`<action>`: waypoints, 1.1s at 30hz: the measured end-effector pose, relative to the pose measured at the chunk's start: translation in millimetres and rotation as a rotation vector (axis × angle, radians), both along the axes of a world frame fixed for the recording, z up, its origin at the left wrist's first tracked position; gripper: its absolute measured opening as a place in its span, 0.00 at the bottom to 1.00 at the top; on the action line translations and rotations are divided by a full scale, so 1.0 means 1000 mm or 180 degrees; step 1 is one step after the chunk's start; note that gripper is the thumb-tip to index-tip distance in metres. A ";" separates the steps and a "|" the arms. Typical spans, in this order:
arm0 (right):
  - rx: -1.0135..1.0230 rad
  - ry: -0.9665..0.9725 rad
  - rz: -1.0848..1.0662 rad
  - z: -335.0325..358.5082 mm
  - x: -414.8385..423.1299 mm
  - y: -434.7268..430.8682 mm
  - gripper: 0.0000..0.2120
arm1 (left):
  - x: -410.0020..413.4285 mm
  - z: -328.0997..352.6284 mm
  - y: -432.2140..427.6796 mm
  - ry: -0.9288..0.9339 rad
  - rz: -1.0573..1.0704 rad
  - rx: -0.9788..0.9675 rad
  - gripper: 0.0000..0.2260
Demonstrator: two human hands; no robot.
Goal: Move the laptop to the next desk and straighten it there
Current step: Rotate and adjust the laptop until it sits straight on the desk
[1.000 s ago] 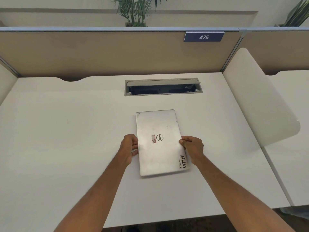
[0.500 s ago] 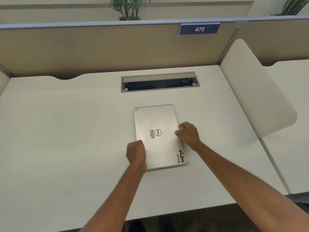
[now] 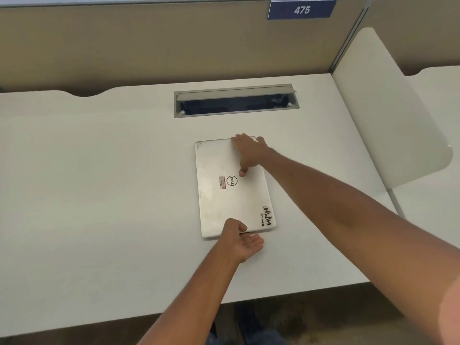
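A closed silver laptop point(image 3: 224, 195) lies flat on the white desk point(image 3: 99, 195), its long side running away from me, with a round logo and stickers on the lid. My left hand point(image 3: 239, 239) is at the laptop's near short edge, thumb on the lid and fingers curled under the edge. My right hand point(image 3: 249, 153) rests on the far right corner, fingers over the far edge and thumb pressed on the lid.
A grey cable slot point(image 3: 235, 100) with its flap up sits behind the laptop. A beige partition point(image 3: 149, 41) carries a blue sign 475 point(image 3: 301, 9). A white curved divider point(image 3: 388, 115) separates this desk from the desk on the right point(image 3: 438, 195).
Both hands left the laptop's long sides. The left hand slid to the near short edge and the right hand reached to the far right corner. The laptop has stayed in place.
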State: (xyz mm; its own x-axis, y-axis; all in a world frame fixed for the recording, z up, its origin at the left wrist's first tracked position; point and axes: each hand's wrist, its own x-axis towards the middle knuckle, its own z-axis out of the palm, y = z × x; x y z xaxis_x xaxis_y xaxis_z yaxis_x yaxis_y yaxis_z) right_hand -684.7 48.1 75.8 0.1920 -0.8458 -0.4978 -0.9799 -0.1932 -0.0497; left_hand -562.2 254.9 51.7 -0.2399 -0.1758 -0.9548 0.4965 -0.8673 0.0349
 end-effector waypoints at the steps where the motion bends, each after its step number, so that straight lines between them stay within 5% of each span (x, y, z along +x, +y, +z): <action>1: 0.0037 -0.0003 0.0017 0.000 0.002 -0.004 0.57 | -0.001 -0.003 0.001 -0.0041 0.0045 -0.0056 0.10; 16: -0.0061 -0.0392 -0.0415 -0.002 0.001 -0.022 0.45 | -0.008 -0.005 0.019 -0.0388 0.0356 -0.0493 0.13; 23: -0.0010 -0.0426 -0.0524 0.003 -0.013 -0.023 0.22 | 0.018 -0.012 0.033 -0.0374 0.0291 -0.0434 0.09; 33: 0.0121 -0.0724 -0.0901 0.001 -0.041 -0.010 0.20 | 0.049 -0.026 0.049 -0.1002 0.0033 -0.0699 0.10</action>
